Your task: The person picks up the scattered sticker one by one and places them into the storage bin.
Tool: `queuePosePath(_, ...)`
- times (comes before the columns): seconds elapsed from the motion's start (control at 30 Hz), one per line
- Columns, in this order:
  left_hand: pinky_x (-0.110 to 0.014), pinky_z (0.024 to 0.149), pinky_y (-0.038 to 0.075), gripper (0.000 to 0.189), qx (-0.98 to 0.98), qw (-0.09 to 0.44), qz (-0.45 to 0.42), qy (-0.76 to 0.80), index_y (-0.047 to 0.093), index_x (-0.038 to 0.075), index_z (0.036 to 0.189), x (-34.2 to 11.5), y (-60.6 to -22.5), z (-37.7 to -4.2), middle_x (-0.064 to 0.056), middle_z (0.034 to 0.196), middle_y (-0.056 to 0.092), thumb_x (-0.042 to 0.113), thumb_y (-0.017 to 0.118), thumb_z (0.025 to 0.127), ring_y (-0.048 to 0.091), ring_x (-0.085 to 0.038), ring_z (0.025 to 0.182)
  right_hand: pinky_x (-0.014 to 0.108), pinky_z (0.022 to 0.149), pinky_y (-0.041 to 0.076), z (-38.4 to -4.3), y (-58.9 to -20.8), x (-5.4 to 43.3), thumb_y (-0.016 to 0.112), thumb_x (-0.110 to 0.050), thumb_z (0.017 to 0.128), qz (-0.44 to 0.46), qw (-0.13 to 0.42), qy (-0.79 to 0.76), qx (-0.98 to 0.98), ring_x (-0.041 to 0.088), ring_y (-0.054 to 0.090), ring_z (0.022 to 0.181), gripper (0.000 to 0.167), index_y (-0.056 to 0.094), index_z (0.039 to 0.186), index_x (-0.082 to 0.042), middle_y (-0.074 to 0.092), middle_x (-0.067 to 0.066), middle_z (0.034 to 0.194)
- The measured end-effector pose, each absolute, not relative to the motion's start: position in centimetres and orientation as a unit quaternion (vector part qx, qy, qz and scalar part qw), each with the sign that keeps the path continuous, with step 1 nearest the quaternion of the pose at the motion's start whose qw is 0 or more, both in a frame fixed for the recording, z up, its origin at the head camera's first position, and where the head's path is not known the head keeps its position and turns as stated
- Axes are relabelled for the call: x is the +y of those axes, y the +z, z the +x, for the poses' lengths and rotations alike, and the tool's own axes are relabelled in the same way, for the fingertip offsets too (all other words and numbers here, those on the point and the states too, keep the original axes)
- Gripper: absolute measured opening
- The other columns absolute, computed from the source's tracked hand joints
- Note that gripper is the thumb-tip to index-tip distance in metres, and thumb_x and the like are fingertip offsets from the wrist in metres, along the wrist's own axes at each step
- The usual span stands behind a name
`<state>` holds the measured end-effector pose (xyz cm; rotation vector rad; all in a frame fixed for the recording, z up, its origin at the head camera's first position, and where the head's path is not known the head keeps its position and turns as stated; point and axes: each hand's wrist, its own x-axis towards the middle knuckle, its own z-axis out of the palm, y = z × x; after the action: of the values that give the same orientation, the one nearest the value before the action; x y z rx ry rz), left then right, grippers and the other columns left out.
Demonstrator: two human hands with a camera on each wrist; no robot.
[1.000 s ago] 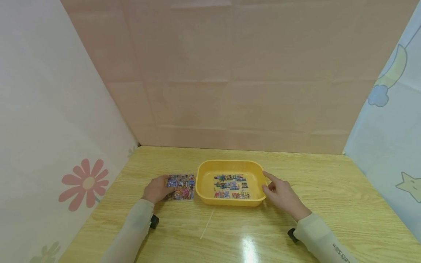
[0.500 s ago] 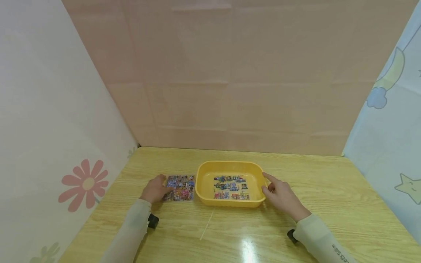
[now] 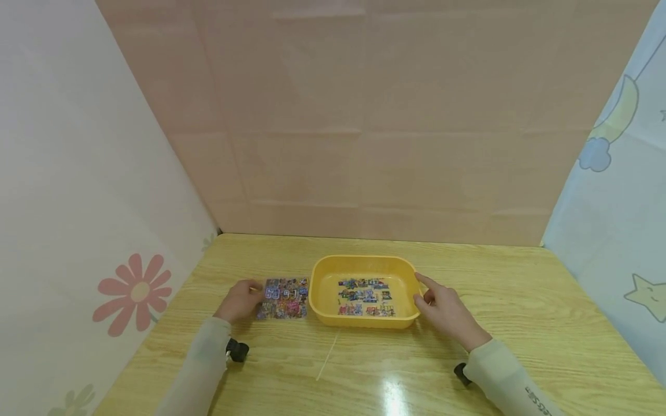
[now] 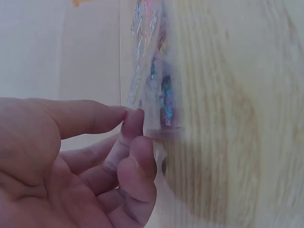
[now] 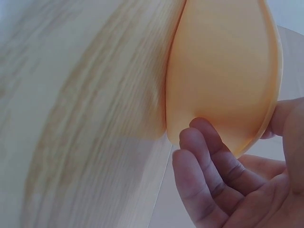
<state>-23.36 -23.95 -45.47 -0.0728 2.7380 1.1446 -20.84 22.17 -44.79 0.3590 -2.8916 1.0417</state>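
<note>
Drawn slightly back toward the table's left edge, the left hand (image 3: 239, 300) now covers less of the printed sheets (image 3: 285, 300) than it did in the earlier frame; the right hand (image 3: 448, 311) looks unmoved.

Nearest on the table (image 3: 281, 375) runs a thin pale line (image 3: 327, 357), slanting away toward the tray. Beyond it the left hand holds a narrow pinch: its fingertips (image 4: 133, 123) are closed on the end of a sheet, whose edge stands a little apart from another layer beneath. These sheets lie between the table's left edge and the yellow tray (image 3: 364, 321), close beside the tray's left wall. They look thin, light and flexible, with a glossy, slippery face that would probably crease if bent sharply; the left edge or a corner seems the best place to take hold, one layer at a time.

The right hand grips the tray's right end, fingers against the outer wall, another digit at the rim. Inside, a printed sheet in the tray (image 3: 369, 296) rests on its floor. Past the table's far edge rises a tan backdrop (image 3: 359, 127).
</note>
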Motion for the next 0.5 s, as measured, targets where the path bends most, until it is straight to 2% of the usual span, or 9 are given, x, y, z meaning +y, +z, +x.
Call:
queuePosePath(0.2, -0.036, 0.066, 0.053, 0.026, 0.914, 0.069, -0.018, 0.4, 0.062, -0.008, 0.119, -24.17, -45.52, -23.49, -0.014, 0.099, 0.07, 0.01, 0.055, 0.101, 0.066, -0.02, 0.081, 0.026, 0.054, 0.042, -20.76, -44.79, 22.17, 0.059, -0.018, 0.097, 0.118, 0.019, 0.338, -0.934, 0.012, 0.049, 0.056, 0.057, 0.043, 0.147, 0.004, 0.063, 0.0, 0.075)
queuePosePath(0.33, -0.032, 0.063, 0.051, 0.022, 0.91, 0.063, -0.024, 0.408, 0.064, -0.005, 0.113, -24.36, -45.76, -23.67, -0.012, 0.095, 0.069, 0.012, 0.056, 0.101, 0.064, -0.018, 0.078, 0.026, 0.055, 0.042, -20.81, -44.75, 22.12, 0.059, -0.017, 0.097, 0.113, 0.019, 0.337, -0.934, 0.012, 0.049, 0.056, 0.057, 0.043, 0.148, 0.003, 0.063, 0.0, 0.074)
queuePosePath(0.5, -0.033, 0.061, 0.049, 0.022, 0.904, 0.063, -0.026, 0.423, 0.063, -0.005, 0.112, -24.54, -45.83, -23.65, -0.011, 0.09, 0.068, 0.013, 0.056, 0.102, 0.062, -0.019, 0.074, 0.026, 0.054, 0.041, -20.83, -44.69, 22.1, 0.059, -0.016, 0.097, 0.112, 0.021, 0.336, -0.935, 0.012, 0.048, 0.055, 0.057, 0.043, 0.148, 0.003, 0.062, -0.001, 0.073)
